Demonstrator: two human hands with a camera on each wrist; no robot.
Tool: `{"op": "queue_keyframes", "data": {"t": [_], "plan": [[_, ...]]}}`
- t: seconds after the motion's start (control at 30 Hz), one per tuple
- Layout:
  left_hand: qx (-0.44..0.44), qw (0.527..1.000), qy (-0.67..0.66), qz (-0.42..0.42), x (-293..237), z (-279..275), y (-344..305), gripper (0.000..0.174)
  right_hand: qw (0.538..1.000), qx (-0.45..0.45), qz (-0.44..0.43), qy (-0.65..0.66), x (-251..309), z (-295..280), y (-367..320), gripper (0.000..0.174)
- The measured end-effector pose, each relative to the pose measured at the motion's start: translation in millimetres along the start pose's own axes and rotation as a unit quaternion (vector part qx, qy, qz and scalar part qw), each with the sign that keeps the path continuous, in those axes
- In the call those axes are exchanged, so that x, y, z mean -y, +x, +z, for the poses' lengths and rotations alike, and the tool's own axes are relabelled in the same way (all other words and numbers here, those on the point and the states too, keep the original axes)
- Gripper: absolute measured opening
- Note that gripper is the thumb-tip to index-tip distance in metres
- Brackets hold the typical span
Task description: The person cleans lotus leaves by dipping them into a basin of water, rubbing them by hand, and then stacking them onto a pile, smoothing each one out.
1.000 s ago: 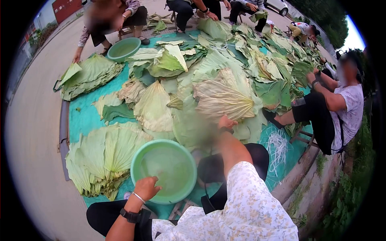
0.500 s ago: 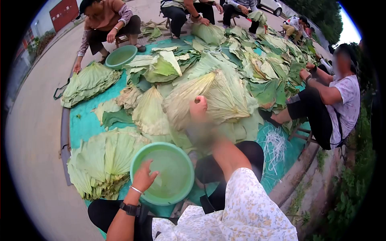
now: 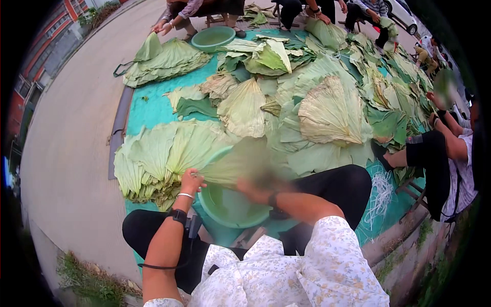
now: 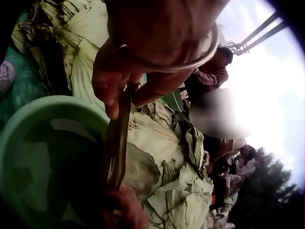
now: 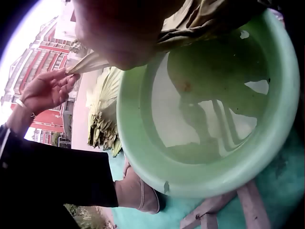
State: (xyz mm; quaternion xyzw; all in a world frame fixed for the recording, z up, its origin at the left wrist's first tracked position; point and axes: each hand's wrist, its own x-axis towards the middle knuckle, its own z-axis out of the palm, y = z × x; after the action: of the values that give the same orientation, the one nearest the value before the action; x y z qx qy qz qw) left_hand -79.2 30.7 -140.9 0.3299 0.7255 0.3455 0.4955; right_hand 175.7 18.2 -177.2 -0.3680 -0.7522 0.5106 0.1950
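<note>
Two-handed hold on folded lotus leaf [image 3: 232,161], just above green basin [image 3: 225,210] of water at knees. Pinched at narrow tip by left hand [image 3: 192,181], gripped further along by right hand [image 3: 253,190], blurred in head view. Just beside basin, stack of folded leaves [image 3: 148,158] on teal tarp [image 3: 148,110].

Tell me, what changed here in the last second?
The right hand pulled a leaf off the pile and now holds it over the basin. The left hand left the basin and pinches the leaf's end. Basin and stack stayed put.
</note>
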Motion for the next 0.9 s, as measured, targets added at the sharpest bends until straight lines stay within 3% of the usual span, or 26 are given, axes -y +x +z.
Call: {"op": "queue_keyframes", "data": {"t": [0.1,0.2,0.23,0.27,0.3,0.33,0.37,0.4,0.43,0.5,0.63,0.7,0.73,0.8,0.9], "plan": [[0.023,0.993,0.113,-0.034,22.3,-4.7,-8.5,0.018,0.997,0.067,0.036,-0.008,31.1,-13.3,-19.9,0.047],[0.064,0.975,0.199,-0.069,32.4,-5.7,-13.4,0.019,0.993,0.099,0.062,-0.011,-7.7,5.6,-18.9,0.049],[0.034,0.941,0.326,0.080,46.3,-5.8,-11.3,0.018,0.993,0.100,0.063,-0.007,-8.5,6.2,-19.7,0.049],[0.004,0.869,0.439,0.227,58.3,-7.6,-7.5,0.018,0.991,0.104,0.079,0.004,-9.7,6.0,-18.5,0.049],[0.006,0.868,0.443,0.225,58.2,-3.8,-11.8,0.018,0.990,0.107,0.095,0.015,-10.8,5.5,-17.3,0.049],[0.007,0.869,0.466,0.169,57.8,6.3,-19.8,0.018,0.989,0.108,0.097,0.019,-15.6,3.6,-15.6,0.049],[0.007,0.867,0.486,0.112,57.4,16.1,-27.2,0.019,0.976,0.129,0.074,-0.160,-22.1,-0.5,-12.3,0.050],[0.008,0.866,0.488,0.108,63.7,23.1,-27.4,0.019,0.930,0.146,0.048,-0.334,-27.8,-4.2,-9.9,0.051],[0.015,0.852,0.516,0.087,74.0,31.3,-22.4,0.019,0.930,0.148,0.049,-0.332,-30.4,-10.1,-9.8,0.051],[0.025,0.838,0.542,0.060,100.3,46.6,-15.0,0.019,0.869,0.100,0.018,-0.484,-36.4,-18.6,-12.0,0.060],[0.030,0.835,0.547,0.049,130.0,69.4,-10.0,0.021,0.830,0.126,0.036,-0.542,-62.8,-17.6,-7.1,0.073],[0.043,0.834,0.549,0.027,132.4,72.8,-8.2,0.021,0.788,0.114,0.030,-0.605,-63.1,-17.5,-3.5,0.083],[0.055,0.836,0.545,0.027,132.1,72.4,-6.2,0.021,0.789,0.120,0.030,-0.602,-60.6,-17.0,-2.1,0.083],[0.070,0.839,0.538,0.021,139.2,73.5,-1.3,0.021,0.863,0.130,0.081,-0.481,-55.8,-17.7,-0.7,0.083],[0.033,0.847,0.528,0.058,158.4,77.3,13.1,0.019,0.831,0.098,0.019,-0.547,-110.5,9.6,10.1,0.084]]}}
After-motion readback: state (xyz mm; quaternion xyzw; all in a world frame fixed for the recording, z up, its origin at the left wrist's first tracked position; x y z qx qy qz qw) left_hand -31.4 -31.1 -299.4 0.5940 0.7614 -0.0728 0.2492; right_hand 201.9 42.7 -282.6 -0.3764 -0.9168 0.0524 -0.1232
